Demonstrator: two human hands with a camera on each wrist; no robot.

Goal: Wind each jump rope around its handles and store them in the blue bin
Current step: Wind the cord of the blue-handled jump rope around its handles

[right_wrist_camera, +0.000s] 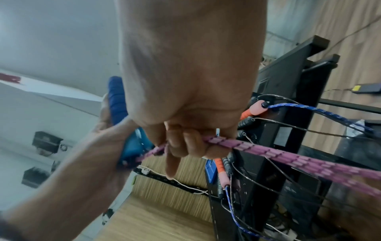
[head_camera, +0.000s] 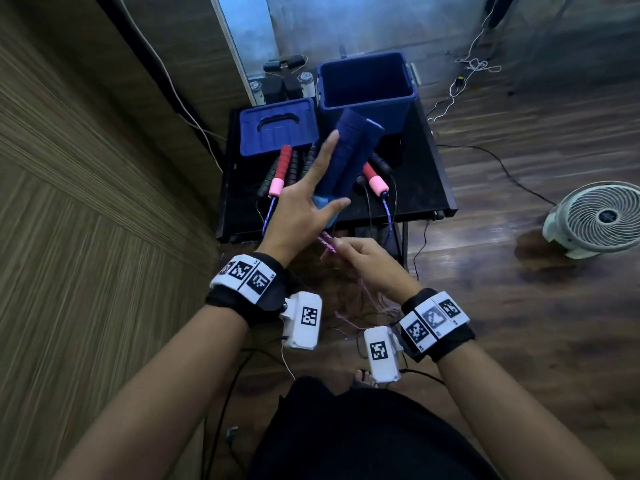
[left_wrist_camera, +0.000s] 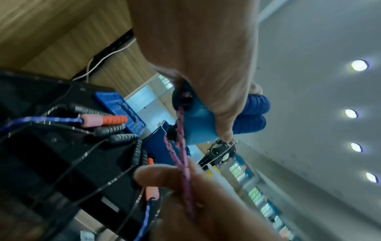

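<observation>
1. Left hand [head_camera: 304, 206]: holds two dark blue foam handles [head_camera: 349, 154] side by side and raised above the surface. The thumb curls round their light blue ends; the forefinger lies straight along them.
2. Right hand [head_camera: 363, 258]: fingers curled round the pink braided rope [right_wrist_camera: 268, 151], gripping two strands together just below the handle ends. The rope runs from the black end caps through this fist and trails down toward the floor.
3. Blue bin [head_camera: 367, 95]: one, open, standing at the far end of the black surface [head_camera: 426, 188]. Nothing can be seen inside it in the head view.
4. Blue lid [head_camera: 277, 126]: one, lying flat just left of the bin.
5. Red-and-pink handles: two, one [head_camera: 280, 171] left and one [head_camera: 374, 180] right of the raised pair, each with a blue braided rope [right_wrist_camera: 319, 110] hanging off the near edge.
6. Black ribbed handles [left_wrist_camera: 121, 128]: at least three lie beside the red ones, with thin black cords; an exact count cannot be made.
7. White fan [head_camera: 602, 216]: one, on the wooden floor to the right.
</observation>
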